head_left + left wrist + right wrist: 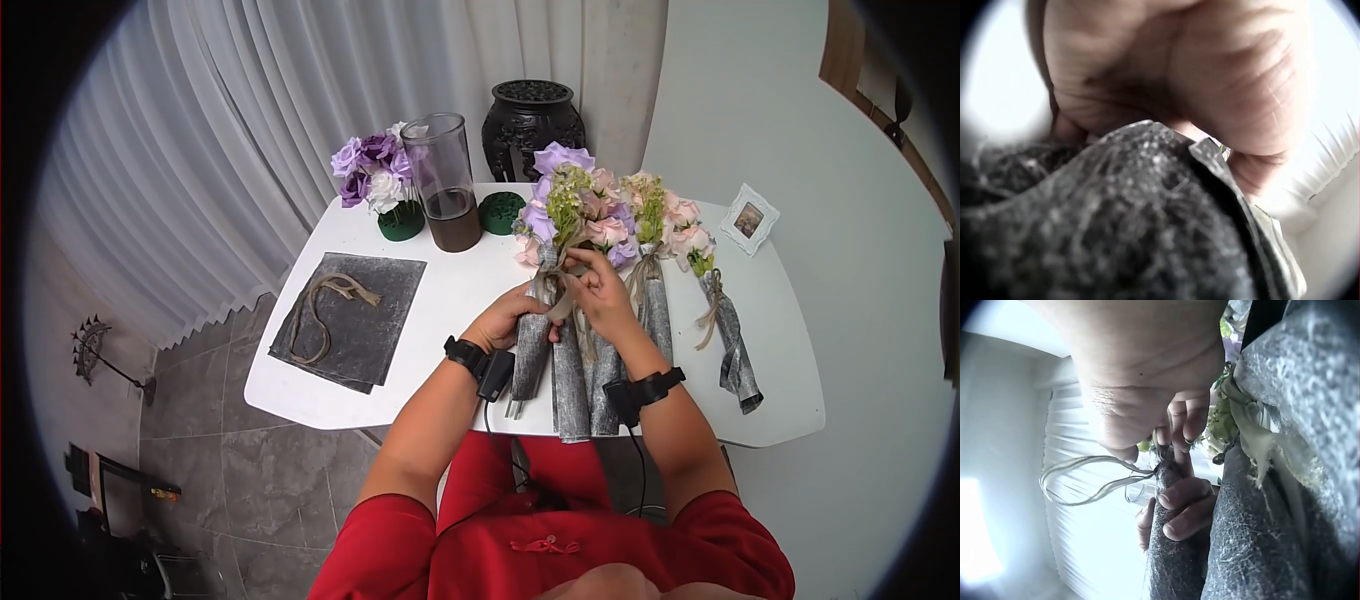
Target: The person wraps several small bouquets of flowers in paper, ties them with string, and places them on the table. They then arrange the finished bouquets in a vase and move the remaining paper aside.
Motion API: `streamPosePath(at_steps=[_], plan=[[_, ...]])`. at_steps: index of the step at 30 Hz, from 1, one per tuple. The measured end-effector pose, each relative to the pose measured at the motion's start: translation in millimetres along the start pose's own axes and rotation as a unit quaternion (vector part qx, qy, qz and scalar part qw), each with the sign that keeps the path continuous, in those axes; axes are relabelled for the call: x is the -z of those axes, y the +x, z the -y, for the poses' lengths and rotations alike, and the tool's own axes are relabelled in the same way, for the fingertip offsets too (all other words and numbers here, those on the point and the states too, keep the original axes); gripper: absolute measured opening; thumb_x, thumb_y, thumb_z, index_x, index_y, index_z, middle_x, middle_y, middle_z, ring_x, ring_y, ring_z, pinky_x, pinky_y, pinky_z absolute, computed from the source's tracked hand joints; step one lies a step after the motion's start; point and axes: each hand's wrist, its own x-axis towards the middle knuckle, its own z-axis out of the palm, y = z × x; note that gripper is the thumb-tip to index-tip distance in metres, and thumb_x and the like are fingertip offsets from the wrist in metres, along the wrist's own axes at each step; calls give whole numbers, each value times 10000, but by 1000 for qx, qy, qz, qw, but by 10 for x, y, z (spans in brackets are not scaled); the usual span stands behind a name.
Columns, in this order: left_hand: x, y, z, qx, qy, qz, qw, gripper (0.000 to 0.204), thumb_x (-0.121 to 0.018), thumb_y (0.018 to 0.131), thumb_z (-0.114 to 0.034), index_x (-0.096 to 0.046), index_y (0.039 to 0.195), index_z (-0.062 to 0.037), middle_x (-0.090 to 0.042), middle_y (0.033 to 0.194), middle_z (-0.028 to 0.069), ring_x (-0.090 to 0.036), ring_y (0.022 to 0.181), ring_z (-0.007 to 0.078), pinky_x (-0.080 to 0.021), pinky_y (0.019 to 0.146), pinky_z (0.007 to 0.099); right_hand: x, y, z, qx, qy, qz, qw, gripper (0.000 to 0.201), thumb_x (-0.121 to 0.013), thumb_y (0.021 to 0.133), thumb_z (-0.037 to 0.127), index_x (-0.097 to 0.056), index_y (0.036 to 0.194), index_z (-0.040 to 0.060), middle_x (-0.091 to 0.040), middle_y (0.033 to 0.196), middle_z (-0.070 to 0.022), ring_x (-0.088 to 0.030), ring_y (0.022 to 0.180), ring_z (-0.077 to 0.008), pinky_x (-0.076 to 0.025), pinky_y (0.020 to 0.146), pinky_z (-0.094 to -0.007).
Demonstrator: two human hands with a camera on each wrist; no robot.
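My left hand [507, 318] grips a bouquet's grey wrapper [530, 362] below its neck; the left wrist view shows the palm [1179, 69] around dark speckled wrapping [1147, 219]. At the neck, my right hand [603, 298] pinches the beige ribbon [562, 297] with its fingertips. In the right wrist view the ribbon's loop [1094, 481] sticks out from the neck, the right hand [1147, 381] is above, and the left fingers [1185, 506] curl round the wrapper. Purple and pink flowers [563, 160] top the bouquets.
More wrapped bouquets lie to the right, one [735, 345] apart near a white photo frame [748, 220]. On the left are grey sheets [375, 310] with a rope [318, 312]. Behind stand a glass vase [452, 205], green foam [500, 212] and purple-white flowers [375, 165].
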Motion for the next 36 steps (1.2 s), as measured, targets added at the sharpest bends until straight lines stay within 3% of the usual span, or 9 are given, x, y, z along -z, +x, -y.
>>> streamPosePath(at_steps=[4,6,11,24,27,30,31,33,36], plan=[[42,19,32,-2,43,21,999,307,-527,877,-177,-493,1145,-31,-605,827,129,-628,681,255,-534,651,361,24,15,-109,-70,-34,58,995,280,-576,902,47,-488,1165,6,-590,879,-26,-536,693,-56,-418,598,-179],[31,27,29,-10,69,54,996,289,-530,884,-194,-506,1120,-29,-606,810,128,-629,678,253,-535,647,358,8,-1,-117,-44,-18,33,998,207,-608,890,108,-529,1051,5,-596,728,-23,-582,648,-74,-441,561,-222],[-36,5,16,31,40,-6,999,238,-550,921,-261,-518,1002,-40,-597,745,107,-623,645,232,-536,609,339,5,-16,3,-71,-179,41,980,154,-613,888,162,-554,888,20,-552,620,-20,-527,569,-85,-427,545,-251],[-217,-5,-49,55,119,-69,989,207,-574,916,-218,-498,990,-40,-587,698,99,-608,569,215,-525,529,324,12,-56,-107,-66,-18,81,994,140,-540,936,141,-500,859,31,-511,781,-1,-455,695,-57,-388,628,-218],[-159,10,-25,52,117,-64,990,219,-581,911,-224,-499,996,-38,-586,697,98,-610,567,215,-525,523,318,13,-14,14,43,-202,2,978,128,-557,914,129,-501,862,26,-483,737,-36,-470,672,-121,-398,612,-266],[-149,32,-3,47,105,-54,992,228,-585,909,-228,-502,1006,-39,-586,695,92,-611,563,206,-526,525,312,14,-4,-10,69,-269,-36,960,118,-572,890,118,-506,862,24,-485,736,-84,-494,661,-193,-408,605,-300],[-176,36,-5,47,114,-60,991,225,-582,911,-226,-504,1011,-40,-589,700,86,-610,564,197,-527,525,311,11,-8,2,68,-270,-37,960,118,-572,890,118,-506,862,24,-485,736,-84,-494,661,-193,-408,605,-300],[-212,49,-6,45,121,-69,989,223,-579,913,-224,-505,1015,-41,-591,704,79,-608,565,188,-528,525,309,-8,-13,40,123,-271,-40,954,110,-601,836,80,-513,856,17,-534,775,-152,-558,730,-346,-439,624,-379],[-224,61,13,37,136,-89,986,203,-568,919,-201,-506,1027,-41,-598,714,66,-604,576,167,-523,540,299,-58,-39,132,175,-246,-48,952,100,-605,828,57,-516,858,23,-537,771,-138,-553,711,-339,-441,620,-381]])
